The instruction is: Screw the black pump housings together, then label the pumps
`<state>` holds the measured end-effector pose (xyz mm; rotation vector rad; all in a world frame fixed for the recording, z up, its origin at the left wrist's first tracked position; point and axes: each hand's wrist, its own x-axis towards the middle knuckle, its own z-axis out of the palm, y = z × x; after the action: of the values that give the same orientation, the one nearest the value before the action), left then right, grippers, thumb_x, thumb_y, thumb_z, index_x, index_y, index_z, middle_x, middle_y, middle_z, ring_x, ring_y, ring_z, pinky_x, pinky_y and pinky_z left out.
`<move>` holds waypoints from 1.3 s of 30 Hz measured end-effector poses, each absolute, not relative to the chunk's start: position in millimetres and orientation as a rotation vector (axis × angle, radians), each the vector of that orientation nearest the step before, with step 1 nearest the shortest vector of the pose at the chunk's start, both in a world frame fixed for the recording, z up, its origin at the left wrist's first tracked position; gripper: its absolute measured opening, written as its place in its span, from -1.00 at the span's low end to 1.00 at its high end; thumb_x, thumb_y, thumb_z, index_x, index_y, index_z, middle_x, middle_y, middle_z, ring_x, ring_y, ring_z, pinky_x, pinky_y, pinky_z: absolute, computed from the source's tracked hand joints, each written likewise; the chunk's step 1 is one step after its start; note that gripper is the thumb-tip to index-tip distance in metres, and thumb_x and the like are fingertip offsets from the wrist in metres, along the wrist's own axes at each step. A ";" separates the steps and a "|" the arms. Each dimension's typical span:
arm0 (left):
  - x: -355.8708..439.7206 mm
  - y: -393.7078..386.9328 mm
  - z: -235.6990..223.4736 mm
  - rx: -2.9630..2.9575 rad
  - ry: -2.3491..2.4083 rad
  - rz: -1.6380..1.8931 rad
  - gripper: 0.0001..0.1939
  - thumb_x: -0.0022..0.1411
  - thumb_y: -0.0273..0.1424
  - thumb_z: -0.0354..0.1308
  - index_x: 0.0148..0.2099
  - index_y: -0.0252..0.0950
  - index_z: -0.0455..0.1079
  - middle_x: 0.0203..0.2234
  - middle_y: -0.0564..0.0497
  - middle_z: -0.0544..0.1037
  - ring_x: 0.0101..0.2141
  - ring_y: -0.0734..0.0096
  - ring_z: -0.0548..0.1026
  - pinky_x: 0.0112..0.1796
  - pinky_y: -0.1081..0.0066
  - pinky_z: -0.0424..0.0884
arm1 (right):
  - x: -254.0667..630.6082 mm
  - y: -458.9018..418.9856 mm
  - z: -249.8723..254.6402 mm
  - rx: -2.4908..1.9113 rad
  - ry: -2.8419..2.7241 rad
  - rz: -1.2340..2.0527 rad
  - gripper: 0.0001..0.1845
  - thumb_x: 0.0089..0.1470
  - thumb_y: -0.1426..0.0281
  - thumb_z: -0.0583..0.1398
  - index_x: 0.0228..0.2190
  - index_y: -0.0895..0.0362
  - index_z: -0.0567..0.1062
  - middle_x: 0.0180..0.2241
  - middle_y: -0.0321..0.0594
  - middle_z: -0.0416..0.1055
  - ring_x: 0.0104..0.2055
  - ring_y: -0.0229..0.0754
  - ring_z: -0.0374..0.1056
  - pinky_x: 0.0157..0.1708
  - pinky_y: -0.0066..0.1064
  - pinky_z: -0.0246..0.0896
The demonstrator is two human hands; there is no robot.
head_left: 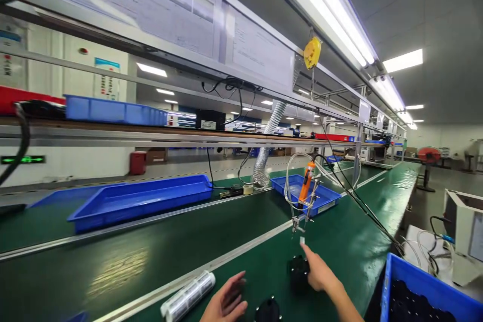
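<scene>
My right hand (319,271) reaches forward over the green bench, its index finger stretched out toward a small white piece (302,240) under the hanging orange screwdriver (306,183). A black round part (298,271) sits just left of that hand, touching or nearly touching it. My left hand (226,303) hovers low at the bottom edge with fingers loosely curled and apart, holding nothing. Another black round part (267,310) lies between my hands, and a clear ribbed tube (187,296) lies left of my left hand.
Large blue tray (139,200) on the conveyor belt at left, smaller blue tray (320,196) behind the screwdriver. A blue bin (426,287) of black parts stands at the bottom right. Cables run across the bench; a yellow balancer (312,53) hangs overhead.
</scene>
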<state>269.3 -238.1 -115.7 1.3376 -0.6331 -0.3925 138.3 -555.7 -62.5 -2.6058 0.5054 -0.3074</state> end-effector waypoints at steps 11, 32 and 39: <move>284.3 -226.8 -101.6 1.668 -0.816 -0.065 -0.09 0.08 -0.21 0.49 0.43 -0.10 0.25 0.37 -0.23 0.32 0.37 -0.28 0.23 0.41 -0.18 0.05 | 240.5 -464.6 -58.1 -2.342 -0.334 -0.193 0.11 -0.17 0.58 0.26 0.42 -0.06 0.18 0.18 -0.12 0.43 0.06 -0.03 0.44 0.09 -0.26 0.35; 302.0 -228.9 -93.8 1.482 -0.583 -0.296 -0.22 0.16 0.09 0.39 0.23 -0.33 0.37 0.05 -0.26 0.60 0.08 -0.05 0.54 0.14 0.04 0.46 | 231.2 -434.0 -53.4 -1.514 0.056 0.335 -0.36 -0.20 -0.09 0.46 -0.48 0.09 0.29 -0.64 -0.58 -0.05 -0.60 -0.44 -0.29 -0.56 -0.38 -0.51; 302.4 -228.5 -94.5 1.488 -0.580 -0.316 -0.21 0.16 0.09 0.39 0.22 -0.35 0.35 0.06 -0.27 0.59 0.09 -0.04 0.54 0.16 0.05 0.45 | 231.8 -428.6 -56.7 -1.586 0.086 0.294 -0.46 -0.17 -0.04 0.42 -0.47 0.11 0.38 -0.70 -0.56 -0.01 -0.61 -0.41 -0.24 -0.56 -0.38 -0.45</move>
<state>302.4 -228.5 -94.5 1.4882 -0.5797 -0.3162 231.8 -428.6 -56.7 -1.5856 0.0858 0.2942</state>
